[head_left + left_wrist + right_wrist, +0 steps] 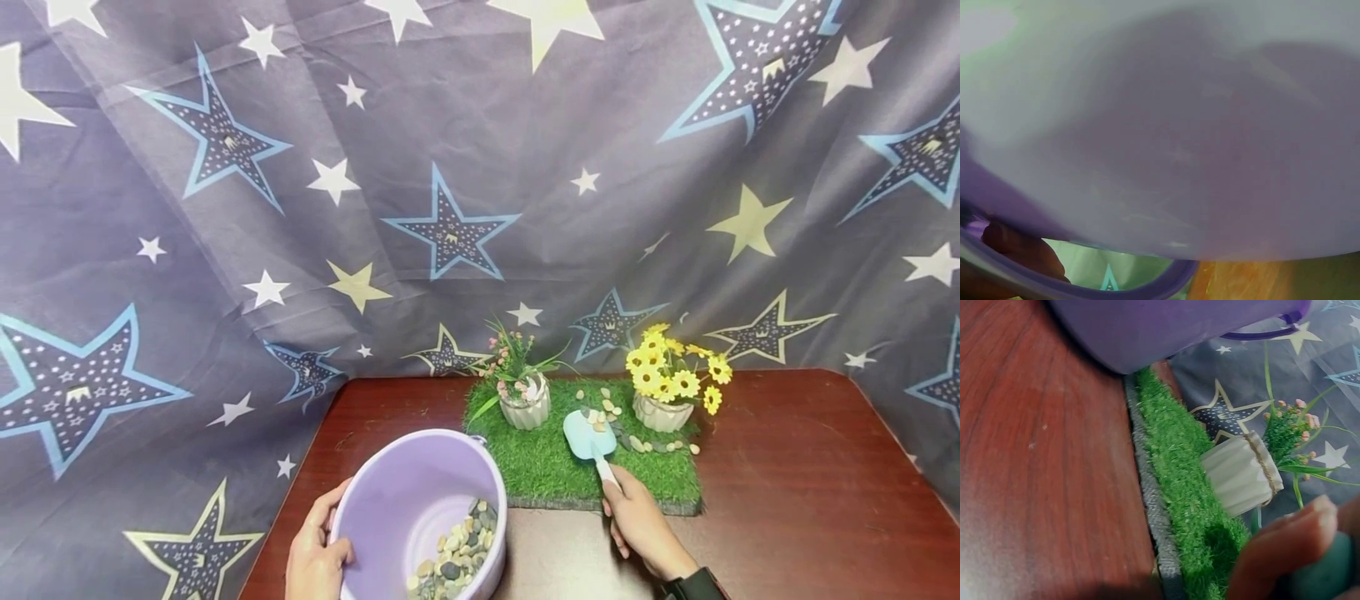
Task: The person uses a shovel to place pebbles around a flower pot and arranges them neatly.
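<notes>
My left hand grips a purple bucket by its left rim, with the thumb at the inner side. Tilted toward me, the bucket shows grey and cream pebbles gathered low on its right side. The bucket's wall fills most of the left wrist view. In my right hand is the white handle of a light blue toy shovel. A few pebbles show at the far end of its blade, over the artificial grass mat. The right wrist view catches the thumb on the handle.
On the mat stand a white pot of pink flowers and another pot of yellow flowers. Loose pebbles lie between and before them. Brown table surrounds the mat; a star-patterned cloth hangs behind.
</notes>
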The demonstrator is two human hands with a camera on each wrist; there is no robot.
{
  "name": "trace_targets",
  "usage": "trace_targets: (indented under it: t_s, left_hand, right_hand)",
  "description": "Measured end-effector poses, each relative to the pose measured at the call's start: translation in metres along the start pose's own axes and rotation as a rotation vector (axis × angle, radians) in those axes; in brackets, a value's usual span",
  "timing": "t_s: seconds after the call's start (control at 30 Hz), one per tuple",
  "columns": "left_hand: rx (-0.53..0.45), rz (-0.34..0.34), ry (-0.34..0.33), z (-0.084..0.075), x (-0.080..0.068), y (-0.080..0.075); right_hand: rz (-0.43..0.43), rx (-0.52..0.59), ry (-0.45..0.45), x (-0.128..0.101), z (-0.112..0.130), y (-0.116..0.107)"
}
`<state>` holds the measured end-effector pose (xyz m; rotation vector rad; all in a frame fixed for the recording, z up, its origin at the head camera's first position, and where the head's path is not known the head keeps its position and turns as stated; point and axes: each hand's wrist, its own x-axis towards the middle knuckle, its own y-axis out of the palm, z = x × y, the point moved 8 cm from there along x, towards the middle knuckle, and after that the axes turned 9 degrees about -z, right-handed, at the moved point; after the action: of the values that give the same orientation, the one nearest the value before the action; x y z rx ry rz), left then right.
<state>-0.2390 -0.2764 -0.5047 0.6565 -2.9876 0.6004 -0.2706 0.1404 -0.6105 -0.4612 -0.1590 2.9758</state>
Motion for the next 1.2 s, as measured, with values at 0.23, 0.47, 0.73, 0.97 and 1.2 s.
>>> trace_targets:
  t_s: [0.23,0.47,0.73,0.97,1.2]
  left_hand:
    - [0.081,-0.021,-0.094,0.013,0.002,-0.020]
    - [0.161,-0.005,-0.048,0.031,0.011,-0.056]
    - [-0.129,0.041,0.138,0.038,0.015,-0.072]
    - [-0.084,0.002,0.108,0.040,0.017,-0.074]
    - [-0.110,0.026,0.115,0.043,0.016,-0.074]
  right_hand:
    - [0.074,0.016,-0.024,-0.005,0.004,-0.001]
    - [0.140,0.011,-0.044,-0.010,0.002,0.000]
    - [0.093,-0.058,-0.035,-0.008,-0.002,0.001]
    - [-0.076,-0.252,-0.122,0.013,0.020,-0.011]
    - [-0.097,-0.375,-0.178,0.035,0.030,-0.008]
